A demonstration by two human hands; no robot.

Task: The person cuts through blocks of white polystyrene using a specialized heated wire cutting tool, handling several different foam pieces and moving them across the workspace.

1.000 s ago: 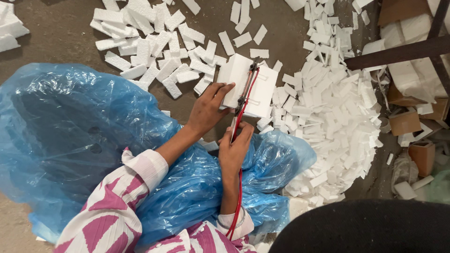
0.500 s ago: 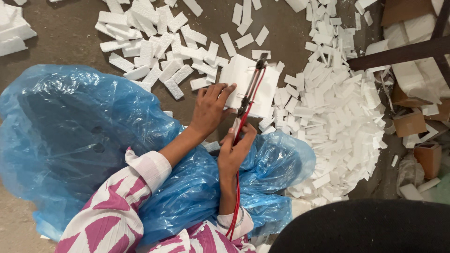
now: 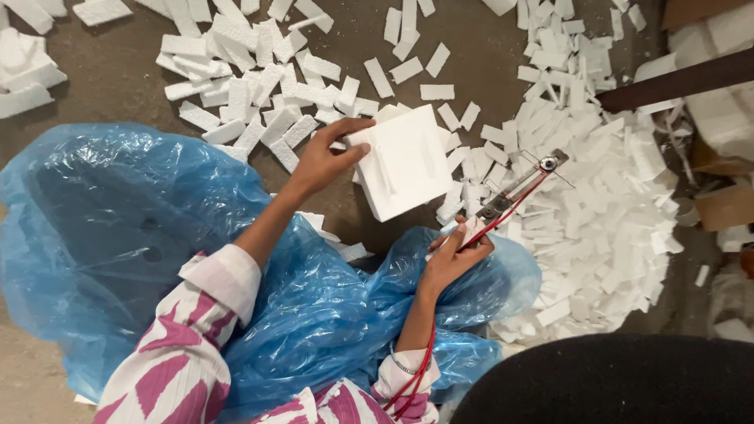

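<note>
White foam forms the block (image 3: 404, 161) held in the left hand (image 3: 326, 161); the thumb and fingers pinch the block's left edge, and the block is lifted flat above the floor (image 3: 102, 78), roughly at the middle of the view. Two shallow grooves run across its upper face. The right hand (image 3: 454, 255) grips the lower end of a slim cutting tool (image 3: 510, 196), its fingers curled and pressed together around the handle. The tool slants up and to the right, well apart from the block, and ends in a small metal fitting. A red cable (image 3: 416, 369) runs from the tool down along the right forearm to the pink-and-white sleeve (image 3: 188, 345). Blue plastic sheeting (image 3: 118, 235) covers the lap and spreads toward the left edge of the floor. Small rectangular foam offcuts (image 3: 597, 196) lie heaped on the floor along the right side and scattered across its far edge. A dark bar (image 3: 675, 78) crosses the upper right corner above cardboard pieces (image 3: 726, 204).
</note>
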